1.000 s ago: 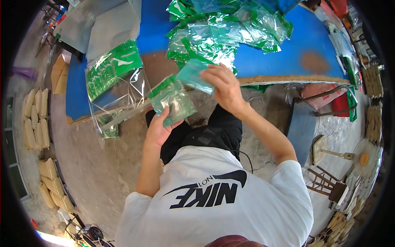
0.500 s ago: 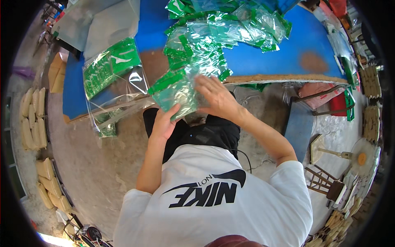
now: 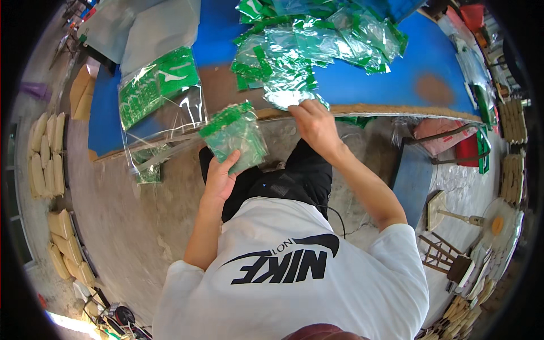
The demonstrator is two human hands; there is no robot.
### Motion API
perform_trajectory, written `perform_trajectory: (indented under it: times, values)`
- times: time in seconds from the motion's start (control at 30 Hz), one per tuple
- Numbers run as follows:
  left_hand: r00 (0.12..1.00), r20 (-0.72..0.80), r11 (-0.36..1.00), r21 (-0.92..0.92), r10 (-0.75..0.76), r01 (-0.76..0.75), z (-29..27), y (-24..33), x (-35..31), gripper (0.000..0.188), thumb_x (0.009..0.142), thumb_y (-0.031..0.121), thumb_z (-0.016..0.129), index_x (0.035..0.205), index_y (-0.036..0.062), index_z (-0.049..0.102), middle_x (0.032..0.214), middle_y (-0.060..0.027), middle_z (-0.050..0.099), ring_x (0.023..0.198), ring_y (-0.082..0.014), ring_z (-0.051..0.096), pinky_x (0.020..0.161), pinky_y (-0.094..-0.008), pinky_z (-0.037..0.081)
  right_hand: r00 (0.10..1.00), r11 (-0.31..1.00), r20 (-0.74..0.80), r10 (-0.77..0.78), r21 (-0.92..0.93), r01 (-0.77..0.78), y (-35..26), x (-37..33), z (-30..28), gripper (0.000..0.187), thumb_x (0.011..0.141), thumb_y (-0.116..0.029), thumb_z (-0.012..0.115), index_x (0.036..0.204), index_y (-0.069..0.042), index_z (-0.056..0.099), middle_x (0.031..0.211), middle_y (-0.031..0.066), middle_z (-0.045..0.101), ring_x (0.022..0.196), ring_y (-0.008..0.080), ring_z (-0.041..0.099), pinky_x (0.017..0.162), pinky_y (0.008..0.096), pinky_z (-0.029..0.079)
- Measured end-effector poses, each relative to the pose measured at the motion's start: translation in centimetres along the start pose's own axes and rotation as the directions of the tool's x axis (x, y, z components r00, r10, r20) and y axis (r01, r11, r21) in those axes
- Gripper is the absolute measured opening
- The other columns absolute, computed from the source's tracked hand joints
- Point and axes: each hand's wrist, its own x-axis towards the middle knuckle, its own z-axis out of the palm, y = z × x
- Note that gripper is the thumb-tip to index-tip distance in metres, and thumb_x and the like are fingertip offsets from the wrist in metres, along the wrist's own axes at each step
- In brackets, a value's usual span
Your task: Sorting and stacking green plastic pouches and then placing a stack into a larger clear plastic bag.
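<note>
This looks like a workshop to me: bare concrete floor (image 3: 136,221), a blue worktable (image 3: 368,90) with green-and-clear plastic bags (image 3: 300,54) heaped back from its front edge, tan packages (image 3: 48,153) stacked beyond its left edge, a standing fan (image 3: 498,225) off its front-right corner.

A fan (image 3: 497,225) stands at the right edge; a wooden stool (image 3: 460,268) below it; stacked tan packages (image 3: 39,175) at the left edge; a cardboard box (image 3: 81,93) upper left.
</note>
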Motion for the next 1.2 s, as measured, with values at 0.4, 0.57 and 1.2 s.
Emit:
perform_trajectory:
  times: [0.4, 0.57, 1.2]
  values:
    - [0.835, 0.476, 0.94, -0.047, -0.275, 0.337, 0.4, 1.8, 2.5, 0.092, 0.093, 0.077, 0.032, 0.147, 0.0039, 0.04, 0.141, -0.0113, 0.055, 0.127, -0.026, 0.057, 0.102, -0.0412, 0.05, 0.964, 0.865, 0.073, -0.257, 0.463, 0.195, -4.5, 0.2, -4.2, 0.024, 0.072, 0.014, 0.059, 0.082, -0.007, 0.061, 0.116, 0.0011, 0.072, 0.132, 0.0316, 0.053, 0.118, 0.0596, 0.028]
    - [0.8, 0.471, 0.928, 0.207, -0.371, 0.309, 0.7, 2.8, 2.0, 0.061, 0.085, 0.024, 0.081, 0.134, -0.0018, 0.054, 0.124, -0.0088, 0.064, 0.112, -0.0184, 0.063, 0.097, -0.0329, 0.05, 0.936, 0.848, 0.176, -0.306, 0.497, 0.184, -3.4, 0.2, -3.6, 0.025, 0.07, 0.014, 0.058, 0.081, -0.008, 0.059, 0.116, 0.0009, 0.072, 0.132, 0.0322, 0.052, 0.118, 0.0598, 0.029]
    - [0.997, 0.058, 0.976, -0.207, -0.05, 0.061, 0.8, -0.6, 1.0, 0.047, 0.09, 0.005, 0.07, 0.134, 0.0052, 0.052, 0.127, -0.0075, 0.062, 0.118, -0.0224, 0.061, 0.101, -0.0377, 0.051, 0.995, 0.976, -0.063, 0.072, -0.199, -0.084, 3.9, 6.2, 1.7, 0.061, 0.096, -0.046, 0.058, 0.135, 0.0, 0.054, 0.147, 0.0244, 0.046, 0.138, 0.0458, 0.038, 0.113, 0.0595, 0.029]
